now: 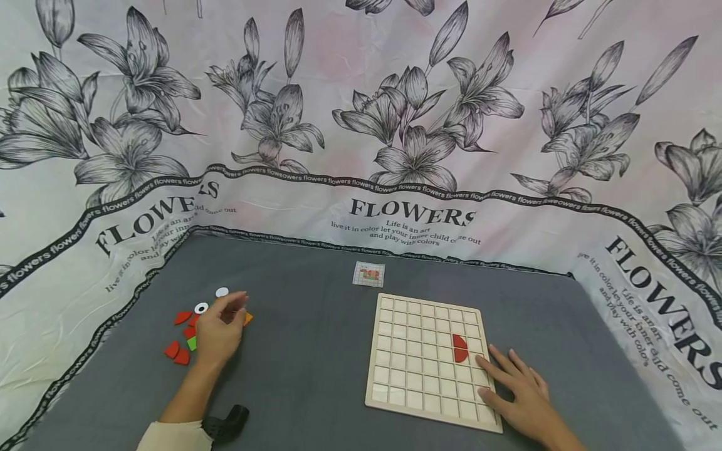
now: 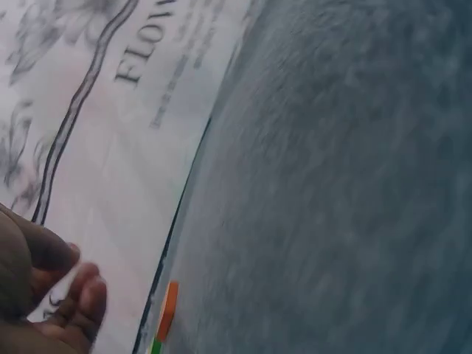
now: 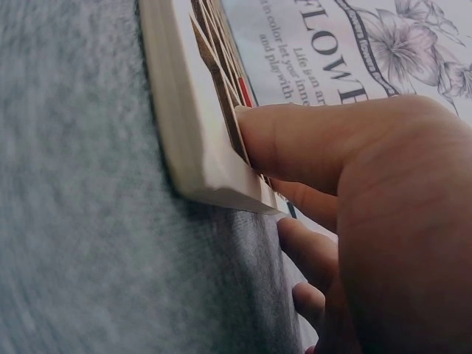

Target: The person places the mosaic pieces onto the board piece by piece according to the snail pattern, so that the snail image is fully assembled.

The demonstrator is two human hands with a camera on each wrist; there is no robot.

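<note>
My left hand hovers over a loose group of flat puzzle pieces, its fingers loosely bent. In the left wrist view, a gap shows between thumb and fingertips, with nothing visible in it. Around that hand lie several red pieces, a green piece, a white ring with a dark centre and a white disc. An orange piece pokes out beside its fingers. With fingers extended, my right hand rests on the right border of a pale wooden grid board. Two red pieces form a half-round there.
Behind the board lies a small picture card on the grey cloth. A white curtain with printed flowers borders the table at the back and sides. The black wrist camera sits by the left sleeve.
</note>
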